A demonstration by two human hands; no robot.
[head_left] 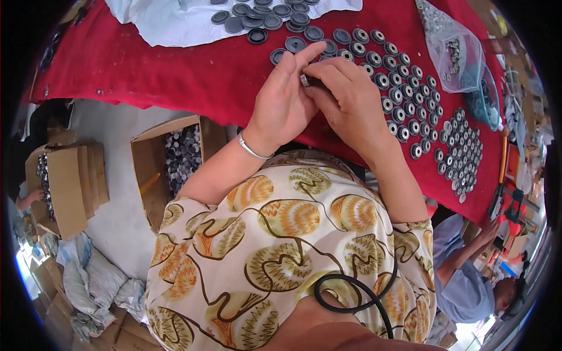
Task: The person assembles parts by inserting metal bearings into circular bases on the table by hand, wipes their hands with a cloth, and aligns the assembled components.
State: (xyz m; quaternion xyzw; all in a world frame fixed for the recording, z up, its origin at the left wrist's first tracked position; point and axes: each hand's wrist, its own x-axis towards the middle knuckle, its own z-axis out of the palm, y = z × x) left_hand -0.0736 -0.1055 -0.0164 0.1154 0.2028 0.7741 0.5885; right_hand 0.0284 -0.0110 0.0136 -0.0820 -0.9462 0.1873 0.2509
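Observation:
My left hand (285,99) and my right hand (345,96) meet over the red cloth (146,70) and together pinch one small round black part with a metal ring (305,79). A silver bracelet (252,149) circles my left wrist. Just beyond my fingers lie rows of round black caps (404,93), several with silver centres. More dark grey caps (263,17) sit in a loose pile on a white cloth (175,20) at the far edge.
A clear plastic bag of small metal parts (453,50) lies at the right. An open cardboard box of grey caps (181,158) stands on the floor at the left, with folded cartons (70,181) beside it. Another person in a blue shirt (462,275) sits at lower right.

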